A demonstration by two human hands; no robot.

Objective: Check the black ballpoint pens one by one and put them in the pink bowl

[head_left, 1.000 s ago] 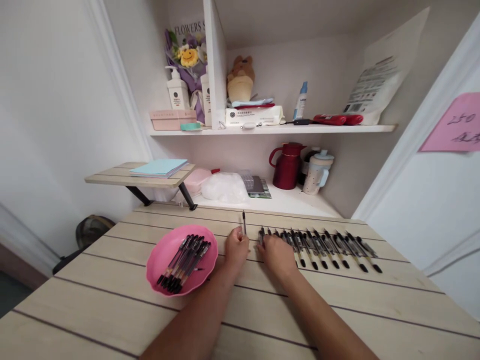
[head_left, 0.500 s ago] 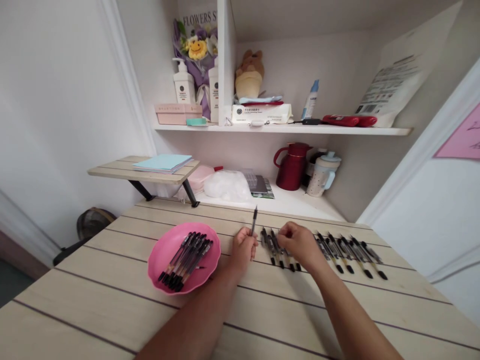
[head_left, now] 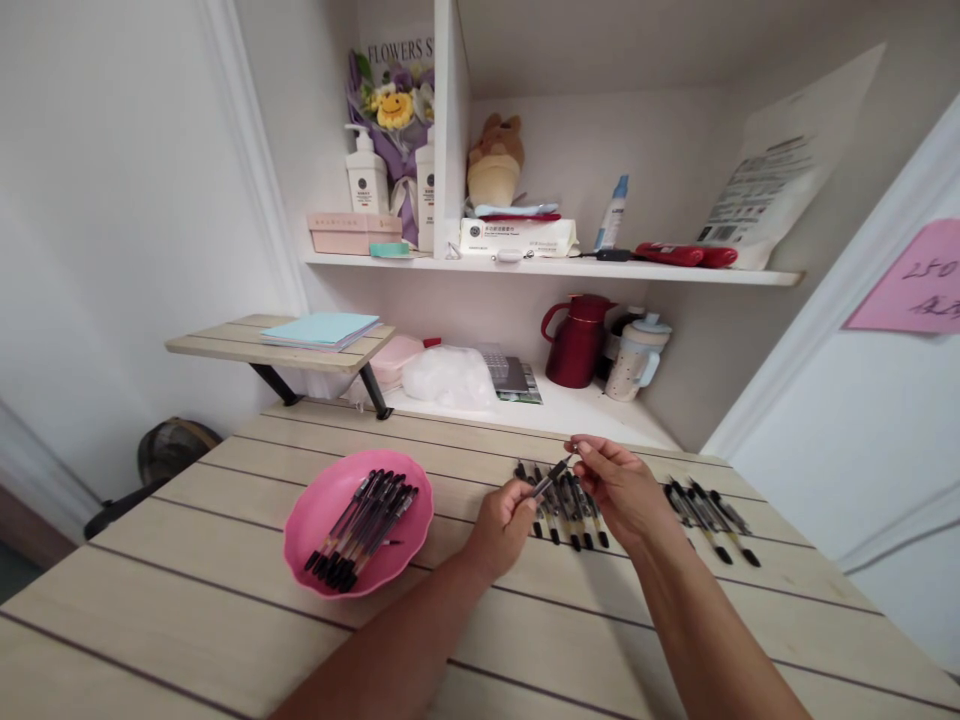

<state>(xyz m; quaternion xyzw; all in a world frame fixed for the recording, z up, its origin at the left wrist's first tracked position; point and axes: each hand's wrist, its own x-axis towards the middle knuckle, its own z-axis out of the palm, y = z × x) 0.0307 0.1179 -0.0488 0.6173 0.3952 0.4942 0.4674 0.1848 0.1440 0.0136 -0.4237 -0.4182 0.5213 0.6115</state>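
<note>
My left hand [head_left: 501,530] is closed around a pen [head_left: 553,476] with a dark grip, tilted up to the right. At the pen's tip my right hand [head_left: 619,490] pinches something small that I cannot make out. Under and beside the hands lies a row of disassembled pens [head_left: 574,515], with separate black caps toward me. More such pen parts [head_left: 712,520] lie to the right, partly hidden by my right hand. To the left stands a pink bowl [head_left: 298,515] with scalloped edges, holding several capped black pens [head_left: 367,525].
A small raised stand [head_left: 217,340] with blue paper [head_left: 321,328] sits at the table's back left. Behind the table are a plastic bag [head_left: 450,378], a red jug [head_left: 577,340] and a pale cup [head_left: 636,358]. A loaded shelf [head_left: 525,268] runs above.
My left hand has tilted the pen from upright toward the right. My right hand has lifted from the row of pen parts to the pen's tip. The view has shifted slightly.
</note>
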